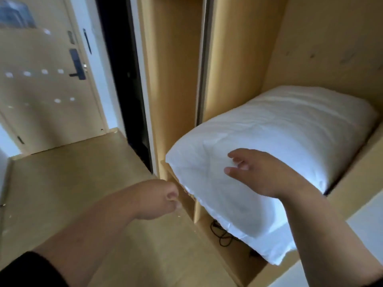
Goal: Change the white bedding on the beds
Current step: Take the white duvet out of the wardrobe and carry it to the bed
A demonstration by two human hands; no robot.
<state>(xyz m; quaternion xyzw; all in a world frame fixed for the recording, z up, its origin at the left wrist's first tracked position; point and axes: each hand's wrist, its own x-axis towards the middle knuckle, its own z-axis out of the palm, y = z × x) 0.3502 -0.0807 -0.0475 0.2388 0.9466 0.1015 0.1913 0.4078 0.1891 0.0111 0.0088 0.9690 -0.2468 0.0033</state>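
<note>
A white pillow (269, 154) lies in a light wooden bunk compartment (310, 48), filling most of its floor, with its near end hanging out past the front edge over an open shelf below. The right hand (261, 172) is over the near part of the pillow, palm down, with the fingers loosely spread and slightly bent; the fingertips (232, 155) are at or just above the fabric, and whether they actually touch it cannot be told from this blurred view. It grips nothing. The left hand (159, 200) is lower and to the left, just beside the pillow's near left corner and in front of the wooden frame edge (165, 168); its fingers are curled in tight, thumb against them, and nothing can be seen between them, though the view is too soft to rule out a pinch of thin cloth. A dark sleeve (27, 270) covers the upper left arm. Under the overhanging pillow end, a black cable (219, 233) lies coiled in the shelf. To the left a pale wooden floor (62, 183) runs toward a closed door (45, 90) with a dark handle and lock plate (75, 63), and a dark gap (124, 79) stands between the door and the tall wooden upright (170, 79) of the bunk.
</note>
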